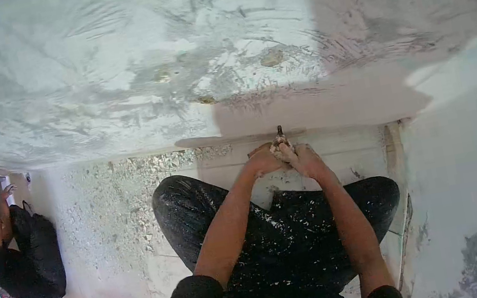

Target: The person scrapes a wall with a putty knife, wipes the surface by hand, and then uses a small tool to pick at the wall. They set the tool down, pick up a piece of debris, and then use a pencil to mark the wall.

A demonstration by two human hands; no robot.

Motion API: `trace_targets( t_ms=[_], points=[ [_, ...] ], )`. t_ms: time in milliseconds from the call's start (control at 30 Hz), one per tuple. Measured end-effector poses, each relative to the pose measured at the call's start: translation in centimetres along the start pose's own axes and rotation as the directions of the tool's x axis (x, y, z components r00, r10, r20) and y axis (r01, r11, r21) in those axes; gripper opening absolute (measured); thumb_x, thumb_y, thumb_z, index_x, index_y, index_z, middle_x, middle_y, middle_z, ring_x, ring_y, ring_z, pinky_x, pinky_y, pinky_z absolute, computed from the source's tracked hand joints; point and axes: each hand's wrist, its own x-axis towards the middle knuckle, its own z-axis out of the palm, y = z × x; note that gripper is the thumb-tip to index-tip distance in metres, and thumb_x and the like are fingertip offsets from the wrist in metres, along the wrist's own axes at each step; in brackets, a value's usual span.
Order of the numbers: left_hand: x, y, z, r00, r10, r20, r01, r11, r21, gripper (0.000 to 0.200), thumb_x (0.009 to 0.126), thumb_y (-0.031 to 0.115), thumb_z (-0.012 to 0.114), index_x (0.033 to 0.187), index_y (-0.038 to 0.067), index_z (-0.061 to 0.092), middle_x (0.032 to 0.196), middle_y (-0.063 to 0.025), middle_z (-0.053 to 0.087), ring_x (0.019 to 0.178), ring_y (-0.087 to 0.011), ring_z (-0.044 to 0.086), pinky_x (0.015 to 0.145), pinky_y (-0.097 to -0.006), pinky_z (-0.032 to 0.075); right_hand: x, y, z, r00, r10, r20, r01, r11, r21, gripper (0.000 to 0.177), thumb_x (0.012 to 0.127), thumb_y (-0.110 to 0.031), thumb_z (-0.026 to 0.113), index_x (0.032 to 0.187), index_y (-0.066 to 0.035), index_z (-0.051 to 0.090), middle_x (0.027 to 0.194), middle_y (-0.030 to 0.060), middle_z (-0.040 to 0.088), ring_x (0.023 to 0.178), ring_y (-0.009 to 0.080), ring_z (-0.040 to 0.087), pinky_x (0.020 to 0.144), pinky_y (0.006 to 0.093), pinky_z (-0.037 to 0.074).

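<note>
My left hand (266,160) and my right hand (304,159) meet in front of my knees, close to the foot of the wall. Both are closed around a small tool (280,139) with a dark upper end and a pale, plaster-smeared body. Its exact kind is too small to make out, and my fingers cover its lower part. The scraped wall (242,27) rises just beyond the hands, with gouges, grey patches and a few brownish hollows. Pale dust coats my fingers.
Pale flakes and chips (125,194) litter the floor on the left. My dark, speckled trousers (285,230) show with bent knees either side. Another wall (466,172) stands close on the right. At far left another person (20,251) in dark clothes sits with raised arms.
</note>
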Motion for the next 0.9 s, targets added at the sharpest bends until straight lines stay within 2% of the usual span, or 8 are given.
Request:
trace_targets(
  t_ms=[67,100,167,267,500,600,667,900],
  points=[
    [-5.8,6.0,-3.8,0.995,0.089,0.042,-0.093,0.99,0.106,0.076,0.068,0.058,0.064,0.127,0.015,0.045,0.124,-0.0159,0.05,0.108,-0.0277,0.05,0.093,-0.0361,0.039,-0.6,-0.8,-1.2,0.932,-0.356,0.071,0.353,0.934,0.052,0.07,0.087,-0.056,0.039,0.071,0.01,0.056,0.056,0.0158,0.049,0.057,0.0227,0.048,0.061,0.0391,0.043],
    [-4.4,4.0,-3.2,0.994,0.105,0.034,-0.108,0.988,0.111,0.076,0.068,0.058,0.064,0.127,0.015,0.045,0.124,-0.0159,0.05,0.108,-0.0277,0.05,0.093,-0.0361,0.039,-0.7,-1.2,-1.7,0.93,-0.362,0.061,0.361,0.932,0.039,0.07,0.087,-0.056,0.039,0.071,0.01,0.056,0.056,0.0158,0.049,0.057,0.0227,0.048,0.061,0.0391,0.043],
    [0.1,-1.9,-1.4,0.976,-0.179,0.123,0.172,0.983,0.069,0.084,0.067,0.068,0.057,0.13,0.014,0.042,0.127,-0.0182,0.047,0.11,-0.0325,0.048,0.096,-0.0387,0.037,-0.2,-2.2,-2.1,0.952,0.075,0.296,-0.112,0.988,0.109,0.075,0.085,-0.061,0.038,0.073,0.01,0.056,0.059,0.0145,0.052,0.059,0.0226,0.049,0.061,0.038,0.043],
    [-1.2,-0.5,-2.3,0.992,-0.054,0.111,0.022,0.964,0.266,0.084,0.067,0.067,0.058,0.13,0.013,0.042,0.127,-0.0213,0.046,0.114,-0.0365,0.045,0.098,-0.0408,0.035,-0.6,-2.1,-0.8,0.945,0.214,0.248,-0.263,0.946,0.189,0.079,0.084,-0.063,0.036,0.086,0.012,0.058,0.079,0.0261,0.058,0.076,0.0307,0.056,0.075,0.04,0.044],
    [-3.7,2.7,-3.3,0.997,0.041,-0.07,-0.028,0.983,0.183,0.084,0.066,0.059,0.064,0.129,0.008,0.04,0.121,-0.0239,0.05,0.115,-0.0351,0.046,0.096,-0.0431,0.036,-0.1,-0.4,1.9,0.975,0.115,0.188,-0.176,0.92,0.349,0.082,0.082,-0.065,0.035,0.09,0.013,0.058,0.083,0.0277,0.06,0.081,0.0348,0.057,0.082,0.0429,0.041],
    [-4.9,3.3,-3.2,0.95,0.155,-0.27,-0.07,0.952,0.298,0.063,0.066,0.045,0.066,0.115,0.007,0.051,0.108,-0.0189,0.058,0.096,-0.035,0.057,0.083,-0.0407,0.045,-0.6,-1.9,2.6,0.973,0.167,0.159,-0.214,0.907,0.364,0.081,0.083,-0.065,0.035,0.097,0.013,0.057,0.09,0.0311,0.059,0.086,0.0383,0.058,0.083,0.0443,0.041],
    [-4.2,2.7,-2.4,0.933,0.082,-0.35,-0.063,0.996,0.065,0.06,0.065,0.044,0.068,0.11,0.008,0.054,0.103,-0.0179,0.06,0.092,-0.0341,0.058,0.081,-0.04,0.045,1.0,1.1,6.5,0.95,0.163,-0.266,-0.1,0.967,0.236,0.066,0.086,-0.053,0.042,0.082,0.01,0.06,0.069,0.0287,0.058,0.073,0.0334,0.059,0.07,0.0423,0.043],
    [-1.4,1.7,-0.6,0.944,0.127,-0.303,-0.205,0.948,-0.242,0.058,0.066,0.036,0.074,0.108,0.002,0.054,0.1,-0.0143,0.061,0.088,-0.0259,0.058,0.081,-0.0382,0.046,-1.2,-2.7,-0.5,0.977,-0.008,-0.212,0.043,0.986,0.162,0.063,0.086,-0.051,0.044,0.083,0.009,0.063,0.074,0.0318,0.058,0.081,0.0435,0.058,0.078,0.0466,0.042]
  ],
)
